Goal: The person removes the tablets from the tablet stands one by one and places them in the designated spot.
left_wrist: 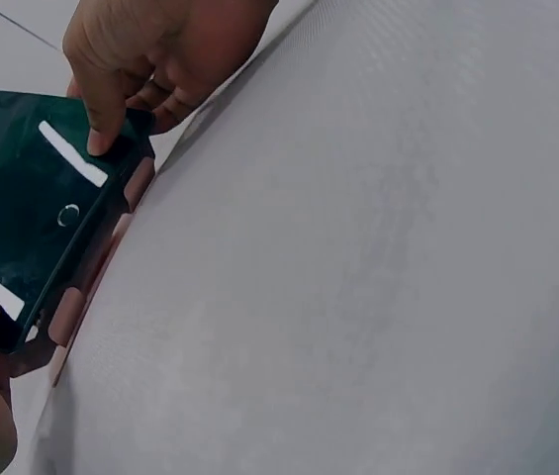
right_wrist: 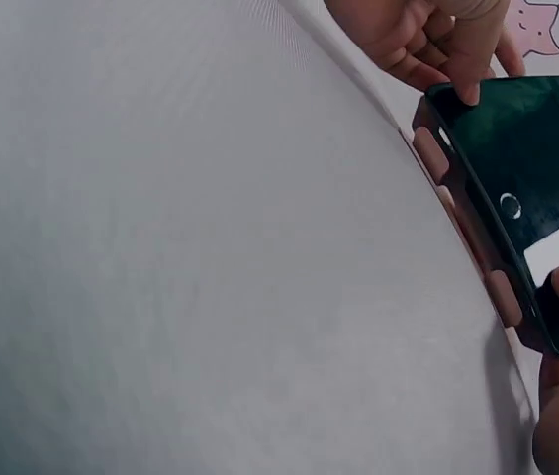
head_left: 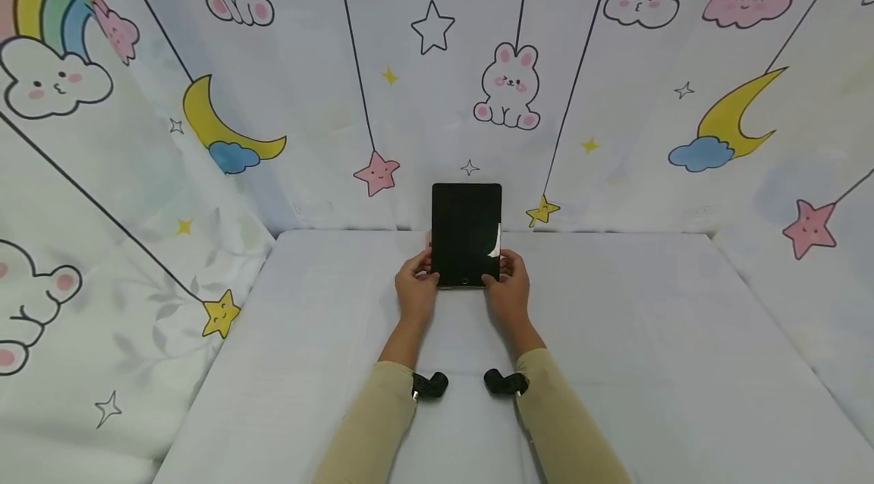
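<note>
A black tablet (head_left: 466, 230) with a round home button stands tilted back in front of me, its screen dark with a bright reflection. My left hand (head_left: 416, 290) grips its lower left corner, thumb on the front and fingers behind. The lower right corner is gripped the same way by my right hand (head_left: 508, 287). Under the tablet's lower edge, the left wrist view shows a rose-coloured stand (left_wrist: 68, 315) with two front lips. Those lips also show on the stand (right_wrist: 503, 297) in the right wrist view. Most of the stand is hidden behind the tablet.
A white-covered table (head_left: 614, 317) spreads out on both sides. Behind it hangs a cloth backdrop (head_left: 307, 51) printed with moons, stars and bunnies. Small black wrist cameras (head_left: 504, 382) are strapped at the cuffs of the beige sleeves (head_left: 369, 423).
</note>
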{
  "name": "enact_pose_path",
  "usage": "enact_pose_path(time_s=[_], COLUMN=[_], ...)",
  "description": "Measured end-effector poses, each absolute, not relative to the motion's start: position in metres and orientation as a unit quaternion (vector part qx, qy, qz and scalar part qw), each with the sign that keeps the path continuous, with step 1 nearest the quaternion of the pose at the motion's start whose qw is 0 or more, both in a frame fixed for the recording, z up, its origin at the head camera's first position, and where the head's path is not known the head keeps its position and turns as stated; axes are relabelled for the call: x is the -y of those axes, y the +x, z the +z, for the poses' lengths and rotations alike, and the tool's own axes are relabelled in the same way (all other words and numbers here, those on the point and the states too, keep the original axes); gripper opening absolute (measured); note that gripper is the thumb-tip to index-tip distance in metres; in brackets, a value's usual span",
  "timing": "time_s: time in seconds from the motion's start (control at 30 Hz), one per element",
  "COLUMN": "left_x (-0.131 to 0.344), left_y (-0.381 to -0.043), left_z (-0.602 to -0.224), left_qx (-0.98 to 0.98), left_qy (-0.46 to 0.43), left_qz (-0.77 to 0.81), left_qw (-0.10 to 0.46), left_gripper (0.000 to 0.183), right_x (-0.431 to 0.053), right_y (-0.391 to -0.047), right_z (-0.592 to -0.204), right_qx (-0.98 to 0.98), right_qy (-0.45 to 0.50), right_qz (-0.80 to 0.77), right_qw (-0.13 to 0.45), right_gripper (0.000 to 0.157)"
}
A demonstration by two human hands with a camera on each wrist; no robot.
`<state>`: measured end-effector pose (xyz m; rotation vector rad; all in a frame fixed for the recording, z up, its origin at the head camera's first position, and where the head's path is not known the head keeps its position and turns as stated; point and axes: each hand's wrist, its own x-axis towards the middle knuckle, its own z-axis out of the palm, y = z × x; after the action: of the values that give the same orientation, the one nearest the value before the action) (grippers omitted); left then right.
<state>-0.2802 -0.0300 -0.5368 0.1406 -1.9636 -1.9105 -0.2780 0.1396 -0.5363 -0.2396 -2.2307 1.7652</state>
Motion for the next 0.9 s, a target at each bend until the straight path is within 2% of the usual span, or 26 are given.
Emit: enact_pose_path(time_s=[0.23,0.43,0.9], left_x=[0.021,0.008,-0.052], left_y=[-0.264,-0.247,-0.250], left_z=[-0.509,-0.480,-0.491], left_qx=[0.675,0.649,0.649], left_qy=[-0.012,-0.039,-0.010], left_qz=[-0.709,-0.740,-0.751], left_qw=[0.204,0.172,0.121], left_gripper=[0.050,0.048,0.053], right_x=[-0.157,-0.179,-0.244], right_y=[-0.268,-0.260,-0.234], right_z=[-0.519,-0.503,-0.485], right_qx=[0.742,0.733,0.769], right_qy=[-0.062,-0.065,-0.045], right_qz=[0.655,0.666,0.625], right_qw=[0.133,0.124,0.123], right_gripper=[0.057,0.061,0.074])
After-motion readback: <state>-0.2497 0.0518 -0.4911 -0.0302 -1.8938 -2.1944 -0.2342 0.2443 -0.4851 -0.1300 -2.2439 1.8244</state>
